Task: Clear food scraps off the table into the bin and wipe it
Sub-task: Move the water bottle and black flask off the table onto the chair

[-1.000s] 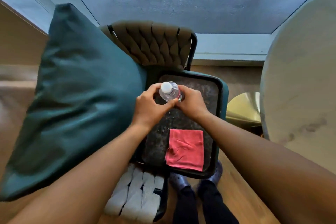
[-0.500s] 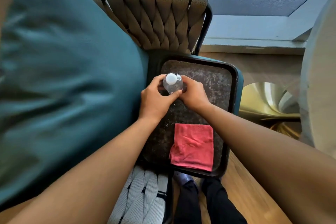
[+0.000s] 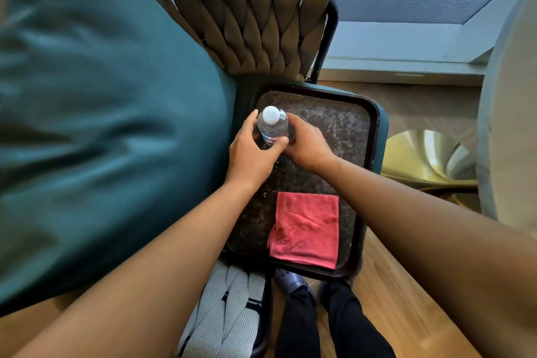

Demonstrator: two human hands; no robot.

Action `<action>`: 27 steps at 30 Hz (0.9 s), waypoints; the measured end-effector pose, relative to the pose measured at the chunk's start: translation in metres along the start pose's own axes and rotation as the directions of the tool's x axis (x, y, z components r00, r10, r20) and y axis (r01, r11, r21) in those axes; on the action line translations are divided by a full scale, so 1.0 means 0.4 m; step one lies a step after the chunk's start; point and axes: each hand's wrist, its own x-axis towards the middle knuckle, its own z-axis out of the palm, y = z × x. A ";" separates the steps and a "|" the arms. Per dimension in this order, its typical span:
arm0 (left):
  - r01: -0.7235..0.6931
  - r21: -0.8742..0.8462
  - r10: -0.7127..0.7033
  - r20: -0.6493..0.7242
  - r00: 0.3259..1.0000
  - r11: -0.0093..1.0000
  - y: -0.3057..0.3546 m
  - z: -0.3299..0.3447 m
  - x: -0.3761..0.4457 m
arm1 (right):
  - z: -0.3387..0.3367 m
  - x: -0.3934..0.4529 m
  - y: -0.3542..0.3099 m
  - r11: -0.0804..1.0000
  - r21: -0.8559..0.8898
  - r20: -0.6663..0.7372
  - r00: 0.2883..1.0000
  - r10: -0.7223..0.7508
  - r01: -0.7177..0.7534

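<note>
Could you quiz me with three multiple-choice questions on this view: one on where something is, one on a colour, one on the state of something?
1. Where does the folded cloth lie?
A. on the dark tray, at its near end
B. on the teal cushion
C. on the floor

2. What colour is the cloth?
A. blue
B. red-pink
C. white

3. What is the state of the water bottle?
A. lying uncapped
B. capped and untouched
C. capped, with both hands around it

Answers: 1 A, it rests inside the tray rim nearest the person. 2 B, it is plainly red-pink. 3 C, the white cap is on, and the left hand and right hand grip the bottle.
</note>
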 end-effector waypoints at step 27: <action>-0.369 0.186 0.346 0.147 0.927 0.910 0.635 -0.168 -0.435 | -0.693 -0.765 -0.179 0.974 -0.223 -0.356 0.929 -0.104 0.023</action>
